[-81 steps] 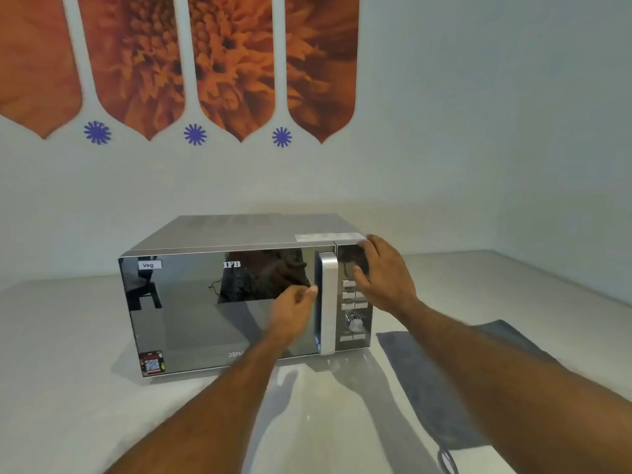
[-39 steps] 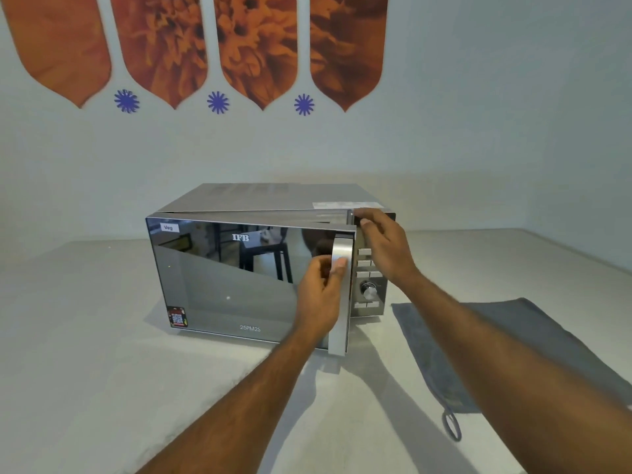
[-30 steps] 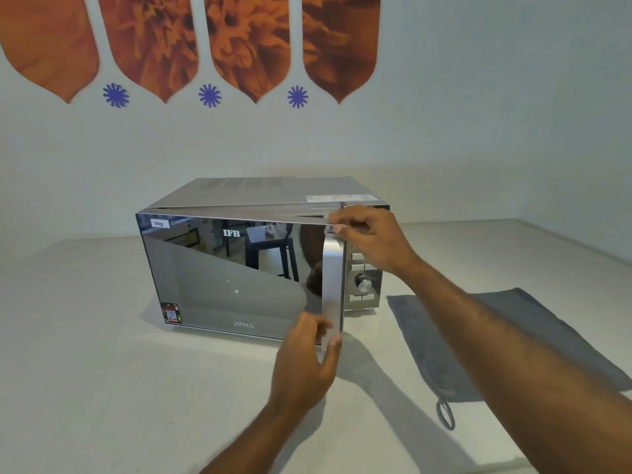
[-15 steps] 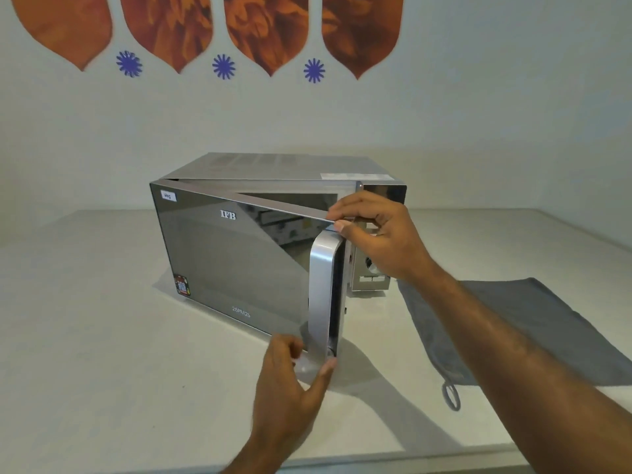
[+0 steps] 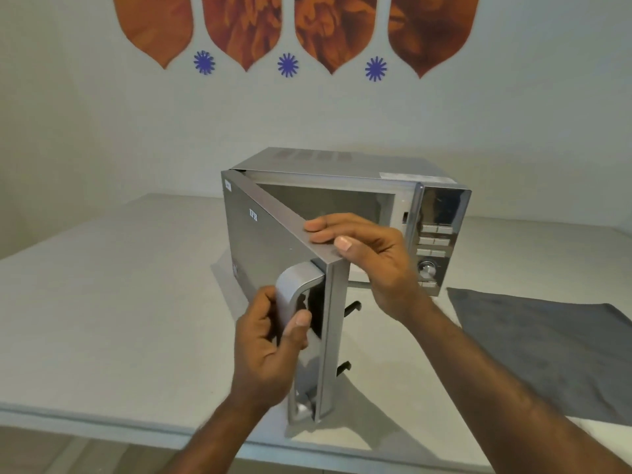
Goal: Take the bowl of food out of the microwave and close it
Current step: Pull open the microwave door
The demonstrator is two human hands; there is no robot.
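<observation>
While door (image 5: 273,244) stands ajar | left hand (image 5: 270,347) grips handle (image 5: 295,302) | right hand (image 5: 372,258) pinches door top

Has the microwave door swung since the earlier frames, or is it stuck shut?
Yes. The door has swung out from the microwave body, hinged at its left edge, toward the camera; it was flush earlier.

Soft, even indoor light, moderately bright, with a faint greenish-grey cast. The microwave (image 5: 345,213) throws a soft shadow on the table (image 5: 102,302) beneath the open door (image 5: 270,248), spreading toward the near edge. Dull reflections show on the mirrored door and control panel (image 5: 441,206). Wall decals (image 5: 294,29) look slightly smeared. Wide-angle bending curves the table's near edge
</observation>
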